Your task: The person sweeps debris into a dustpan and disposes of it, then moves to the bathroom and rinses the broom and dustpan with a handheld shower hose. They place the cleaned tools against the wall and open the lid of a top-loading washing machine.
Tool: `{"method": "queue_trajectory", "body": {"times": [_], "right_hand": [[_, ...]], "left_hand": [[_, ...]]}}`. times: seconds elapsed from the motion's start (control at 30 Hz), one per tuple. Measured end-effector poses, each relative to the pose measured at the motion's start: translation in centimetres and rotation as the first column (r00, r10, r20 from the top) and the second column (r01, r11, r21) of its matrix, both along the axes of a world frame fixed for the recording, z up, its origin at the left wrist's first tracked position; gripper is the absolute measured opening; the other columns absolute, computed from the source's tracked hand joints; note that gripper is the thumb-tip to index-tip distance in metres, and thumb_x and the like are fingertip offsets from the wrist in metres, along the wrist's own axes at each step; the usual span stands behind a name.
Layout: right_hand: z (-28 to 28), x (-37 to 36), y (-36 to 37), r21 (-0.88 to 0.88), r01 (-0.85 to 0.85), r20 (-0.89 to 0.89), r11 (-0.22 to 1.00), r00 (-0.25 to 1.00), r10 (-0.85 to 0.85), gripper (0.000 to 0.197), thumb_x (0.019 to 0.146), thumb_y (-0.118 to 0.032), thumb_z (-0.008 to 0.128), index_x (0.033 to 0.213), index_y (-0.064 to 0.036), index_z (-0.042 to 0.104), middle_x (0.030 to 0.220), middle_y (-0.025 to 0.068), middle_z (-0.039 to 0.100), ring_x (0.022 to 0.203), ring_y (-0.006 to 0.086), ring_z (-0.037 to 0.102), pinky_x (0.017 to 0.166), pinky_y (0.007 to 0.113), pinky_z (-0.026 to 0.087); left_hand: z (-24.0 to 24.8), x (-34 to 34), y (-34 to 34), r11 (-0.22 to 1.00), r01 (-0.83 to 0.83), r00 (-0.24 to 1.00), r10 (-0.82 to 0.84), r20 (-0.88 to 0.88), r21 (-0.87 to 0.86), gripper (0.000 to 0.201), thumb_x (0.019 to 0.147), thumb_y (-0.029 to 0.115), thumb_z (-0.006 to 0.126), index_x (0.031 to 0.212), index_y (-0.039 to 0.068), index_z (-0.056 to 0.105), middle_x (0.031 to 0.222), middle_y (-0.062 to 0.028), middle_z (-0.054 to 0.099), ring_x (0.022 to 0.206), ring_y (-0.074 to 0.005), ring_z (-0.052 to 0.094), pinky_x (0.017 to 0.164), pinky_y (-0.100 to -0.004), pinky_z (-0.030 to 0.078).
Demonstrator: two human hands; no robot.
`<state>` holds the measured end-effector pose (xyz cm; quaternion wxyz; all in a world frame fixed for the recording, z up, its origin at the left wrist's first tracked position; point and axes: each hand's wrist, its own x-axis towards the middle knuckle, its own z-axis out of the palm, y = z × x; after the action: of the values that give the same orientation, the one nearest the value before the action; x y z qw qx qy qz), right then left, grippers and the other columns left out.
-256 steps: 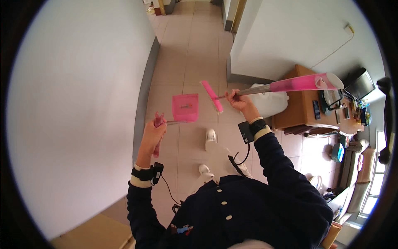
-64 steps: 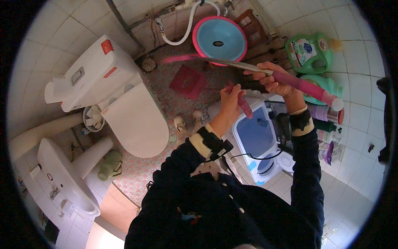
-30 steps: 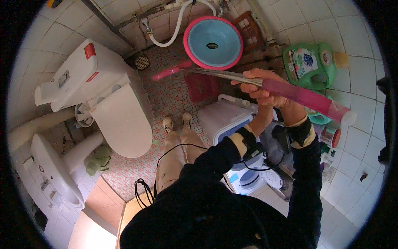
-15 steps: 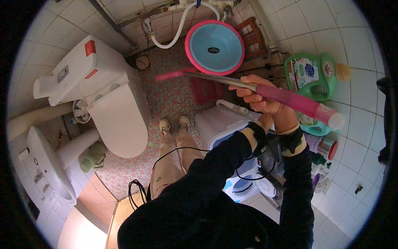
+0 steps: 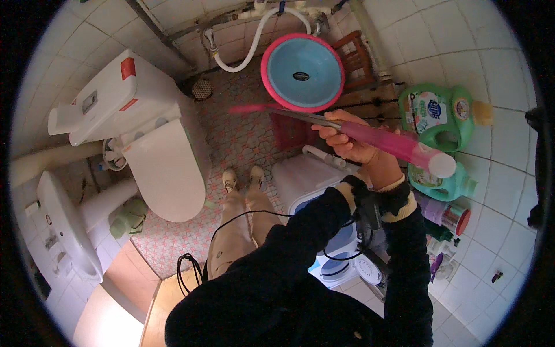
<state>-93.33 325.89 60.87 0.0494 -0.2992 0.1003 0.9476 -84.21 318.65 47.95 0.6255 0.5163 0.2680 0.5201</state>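
Note:
My right hand (image 5: 352, 143) is closed around the pink handle of a long-handled tool (image 5: 393, 141). The handle ends in a white cap. From it a thin metal rod runs left to a narrow pink head, whose exact kind I cannot make out. My left hand (image 5: 363, 174) is at the right wrist, mostly covered by it and the sleeves, so its fingers do not show. Just beyond the rod is a blue basin (image 5: 302, 61) with a pink rim, and a dark pink basket-like thing (image 5: 284, 132) is partly hidden below it.
A white toilet (image 5: 167, 168) and a washbasin (image 5: 69, 228) stand at left. Green detergent jugs (image 5: 430, 113) line the right wall. A pale washing machine (image 5: 295, 173) sits under my arms. A black cable (image 5: 248, 211) crosses my legs; a white hose (image 5: 254, 52) hangs at the back.
My right hand and the pink-handled tool have shifted slightly left and down. The tool's pink head has moved a little right, and the grip stays closed.

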Motion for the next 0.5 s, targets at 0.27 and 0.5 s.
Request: {"method": "queue_trajectory", "body": {"times": [0.27,0.5], "right_hand": [[-0.7,1.3,1.6,-0.07,-0.063,0.049,0.996,0.997,0.066,0.021,0.082,-0.022,0.051,0.077,-0.003,0.044,0.067,0.0052,0.048,0.051,0.0128,0.047,0.037,0.022,0.039],[-2.1,4.3,2.3,-0.017,-0.124,0.027,0.992,0.992,0.125,0.035,0.084,-0.026,0.048,0.094,0.0076,0.043,0.066,0.0047,0.043,0.048,0.0107,0.043,0.035,0.021,0.033]], "left_hand": [[-1.0,-2.3,0.6,0.995,0.004,0.984,0.013,-0.177,0.096,0.041,0.087,0.021,0.041,0.126,0.01,0.033,0.128,-0.0079,0.036,0.118,-0.0208,0.033,0.097,-0.0318,0.027],[-1.9,-2.3,-0.1,0.981,0.048,0.915,0.031,-0.401,0.186,0.041,0.087,0.019,0.041,0.127,0.01,0.033,0.129,-0.0087,0.035,0.119,-0.0214,0.032,0.098,-0.0318,0.027]]}}
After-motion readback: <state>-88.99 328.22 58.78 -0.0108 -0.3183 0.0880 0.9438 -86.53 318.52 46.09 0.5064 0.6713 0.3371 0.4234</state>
